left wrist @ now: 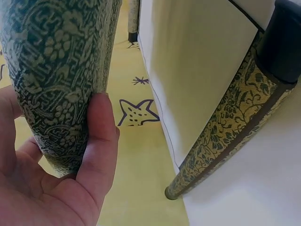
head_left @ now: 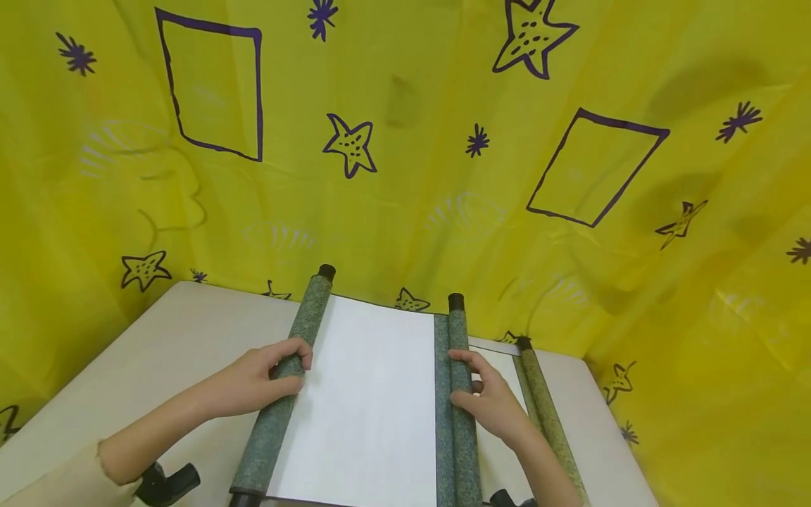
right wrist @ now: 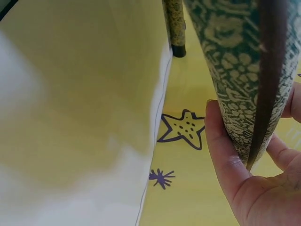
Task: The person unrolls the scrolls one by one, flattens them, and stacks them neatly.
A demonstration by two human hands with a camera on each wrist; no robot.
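A hanging scroll with green floral brocade lies partly unrolled, its white sheet [head_left: 374, 401] spread between two rolls. My left hand [head_left: 250, 380] grips the tilted left roll [head_left: 262, 451], thumb on the near side and fingers over the top. Around the right roll [head_left: 465, 458] curl the fingers and thumb of my right hand [head_left: 500, 408]. In the left wrist view the thumb lies along the brocade roll [left wrist: 61, 61]. The right wrist view has the other brocade roll [right wrist: 235, 70] between thumb and fingers. Black knobs cap the rolls' ends.
Right of my right hand lies a second scroll with a gold-olive roll [head_left: 548, 405], its pale sheet [head_left: 497, 451] partly covered by the green scroll. Both lie on a white table [head_left: 209, 317]. A yellow cloth [head_left: 405, 141] with drawn stars and frames hangs behind and at the sides.
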